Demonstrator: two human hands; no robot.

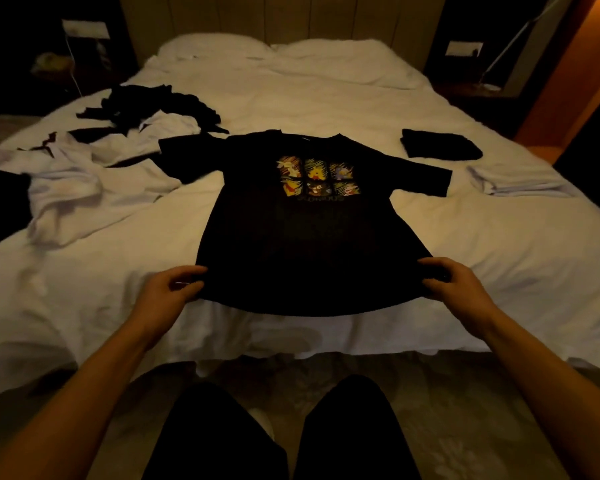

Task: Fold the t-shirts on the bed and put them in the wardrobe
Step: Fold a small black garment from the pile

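Two hands on the hem of a black t-shirt

Two dim corners flank the bed; the shapes on the left nightstand are too dark to identify. Largest on the white sheet, the black t-shirt lies spread face up at the near edge, its printed panels legible but the wording beneath them blurred. The left hand and right hand each pinch a bottom corner of its hem. A crumpled heap of white and black shirts lies left, touching its sleeve. Right, well apart, sit a folded white shirt and a folded black shirt.
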